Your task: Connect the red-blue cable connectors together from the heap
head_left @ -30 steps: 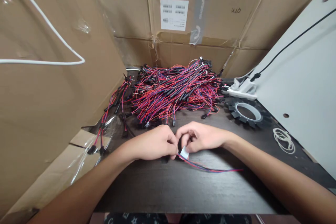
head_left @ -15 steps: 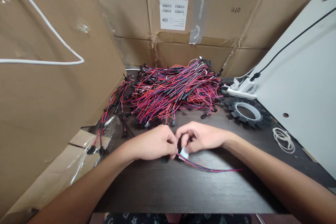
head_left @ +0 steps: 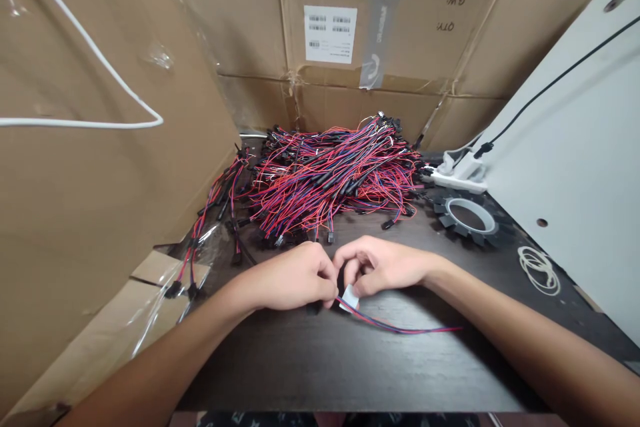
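Observation:
Both my hands meet over the near middle of a dark wooden table [head_left: 325,367]. My left hand [head_left: 293,277] is closed, pinching the end of a thin red and blue wire [head_left: 400,328] that trails off to the right across the table. My right hand [head_left: 380,265] is closed too, its fingers pinched on a small white tab [head_left: 349,295] at the same end of that wire. A black bit shows under my left hand's fingertips. Behind my hands lies a big heap of red, blue and black wires with connectors [head_left: 330,177].
Cardboard boxes [head_left: 350,33] wall in the back and left. A strand of wires [head_left: 210,213] runs down the left onto clear plastic. At the right stand a white panel [head_left: 575,147] with a black cable, a white power strip [head_left: 460,173], a black toothed ring [head_left: 467,215] and white rubber bands [head_left: 540,268].
The view has tipped slightly, so everything sits a little lower in the frame. My hands keep the same pinch on the wire end.

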Demonstrator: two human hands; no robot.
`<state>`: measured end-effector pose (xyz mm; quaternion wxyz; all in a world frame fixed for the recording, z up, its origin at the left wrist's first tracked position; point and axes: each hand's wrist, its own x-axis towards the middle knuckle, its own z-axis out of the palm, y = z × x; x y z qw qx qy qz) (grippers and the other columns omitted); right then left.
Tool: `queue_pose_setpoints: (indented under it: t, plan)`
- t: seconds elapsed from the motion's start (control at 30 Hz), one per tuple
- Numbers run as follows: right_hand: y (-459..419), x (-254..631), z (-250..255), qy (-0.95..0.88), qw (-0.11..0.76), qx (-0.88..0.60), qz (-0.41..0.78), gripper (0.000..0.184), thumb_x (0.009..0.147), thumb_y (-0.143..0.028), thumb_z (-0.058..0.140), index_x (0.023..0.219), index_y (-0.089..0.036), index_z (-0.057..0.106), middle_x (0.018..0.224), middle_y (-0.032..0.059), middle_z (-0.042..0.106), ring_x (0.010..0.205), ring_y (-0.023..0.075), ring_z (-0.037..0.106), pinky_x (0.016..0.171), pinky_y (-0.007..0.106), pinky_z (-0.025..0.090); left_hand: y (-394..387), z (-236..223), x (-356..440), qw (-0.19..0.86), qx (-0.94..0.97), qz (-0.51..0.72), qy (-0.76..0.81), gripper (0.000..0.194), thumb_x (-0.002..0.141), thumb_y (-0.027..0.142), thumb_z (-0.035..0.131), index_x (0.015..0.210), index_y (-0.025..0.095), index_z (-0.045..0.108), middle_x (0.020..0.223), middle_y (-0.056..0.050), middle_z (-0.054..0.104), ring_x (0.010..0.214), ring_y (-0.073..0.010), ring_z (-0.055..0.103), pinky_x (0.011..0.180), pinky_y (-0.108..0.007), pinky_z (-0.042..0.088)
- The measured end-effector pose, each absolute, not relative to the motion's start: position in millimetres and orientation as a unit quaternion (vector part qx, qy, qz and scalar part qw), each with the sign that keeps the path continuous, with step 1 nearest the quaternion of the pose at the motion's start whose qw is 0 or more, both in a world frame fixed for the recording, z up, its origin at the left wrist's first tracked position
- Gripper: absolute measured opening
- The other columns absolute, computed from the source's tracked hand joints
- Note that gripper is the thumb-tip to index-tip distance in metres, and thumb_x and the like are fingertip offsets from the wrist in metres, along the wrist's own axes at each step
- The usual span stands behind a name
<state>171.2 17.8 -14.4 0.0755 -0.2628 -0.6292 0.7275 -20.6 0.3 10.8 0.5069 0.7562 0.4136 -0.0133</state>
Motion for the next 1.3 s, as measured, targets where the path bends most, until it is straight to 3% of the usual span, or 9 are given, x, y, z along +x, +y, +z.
queue_pose_setpoints:
  t: [0.3, 0.8, 1.07, 1.3]
  plan:
    - [19.7, 171.9, -17.1, -0.623, 0.066, -0.259, 0.735, 0.029, 0.061, -0.008, 0.063, 0.090, -0.010, 0.062, 0.070, -0.0008, 0.067, 0.053, 0.0057, 0.050, 0.050, 0.016, 0.036, -1.2, 13.5, -20.1, 0.504, 0.757, -0.014, 0.416, 0.021, 0.068, 0.019, 0.047, 0.060, 0.012, 0.065, 0.054, 0.001, 0.056, 0.050, -0.0093, 0.042, 0.052, -0.024, 0.029]
    - [23.0, 175.0, -22.6, -0.600, 0.064, -0.216, 0.768, 0.030, 0.070, -0.017, 0.072, 0.097, -0.009, 0.061, 0.073, 0.0012, 0.067, 0.055, 0.0052, 0.051, 0.055, 0.018, 0.039, -2.1, 17.1, -20.0, 0.493, 0.759, -0.019, 0.426, 0.021, 0.068, 0.019, 0.048, 0.060, 0.012, 0.066, 0.052, 0.002, 0.054, 0.049, -0.0087, 0.041, 0.050, -0.023, 0.029]
    - [22.2, 174.5, -18.3, -0.579, 0.070, -0.231, 0.779, 0.032, 0.065, -0.012, 0.074, 0.096, -0.010, 0.063, 0.081, 0.0027, 0.069, 0.071, 0.0087, 0.062, 0.068, 0.021, 0.046, -1.3, 14.9, -22.2, 0.503, 0.757, -0.007, 0.417, 0.022, 0.069, 0.019, 0.047, 0.061, 0.011, 0.067, 0.057, 0.000, 0.060, 0.051, -0.0092, 0.044, 0.052, -0.023, 0.030]
    - [22.9, 174.5, -19.3, -0.592, 0.090, -0.246, 0.762, 0.035, 0.065, -0.010, 0.069, 0.099, -0.010, 0.062, 0.076, 0.0004, 0.067, 0.059, 0.0062, 0.054, 0.056, 0.019, 0.042, 0.0, 14.4, -22.9, 0.494, 0.760, -0.007, 0.422, 0.023, 0.069, 0.020, 0.048, 0.063, 0.011, 0.067, 0.058, -0.002, 0.062, 0.051, -0.0098, 0.044, 0.053, -0.024, 0.031]
